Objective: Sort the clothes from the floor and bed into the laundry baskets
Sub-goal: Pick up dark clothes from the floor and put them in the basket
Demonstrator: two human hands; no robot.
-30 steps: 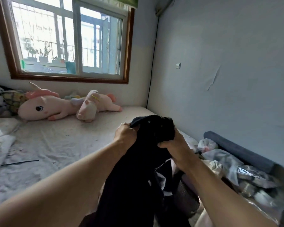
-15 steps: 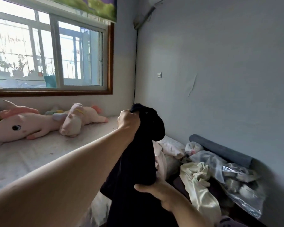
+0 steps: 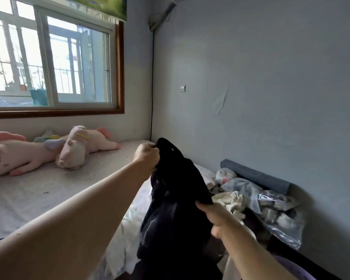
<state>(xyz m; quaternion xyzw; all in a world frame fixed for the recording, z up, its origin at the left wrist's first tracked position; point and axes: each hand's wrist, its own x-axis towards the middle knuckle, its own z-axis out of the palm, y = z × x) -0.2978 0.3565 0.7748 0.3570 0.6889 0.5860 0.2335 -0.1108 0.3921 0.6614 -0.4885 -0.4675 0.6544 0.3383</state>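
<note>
Right, I've got the dark navy fabric garment [image 3: 176, 203] hanging at frame centre: left hand [image 3: 147, 156] fingers clenched on its top, right hand [image 3: 218, 216] pinching lower edge. No basket visible, so I'd keep both grips, gather slack, then locate it.

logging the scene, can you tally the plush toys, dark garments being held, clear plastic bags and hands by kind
plush toys: 2, large pink unicorn, smaller pink plush
dark garment held: 1
clear plastic bag: 1
hands: 2, left hand, right hand
total: 6
</note>
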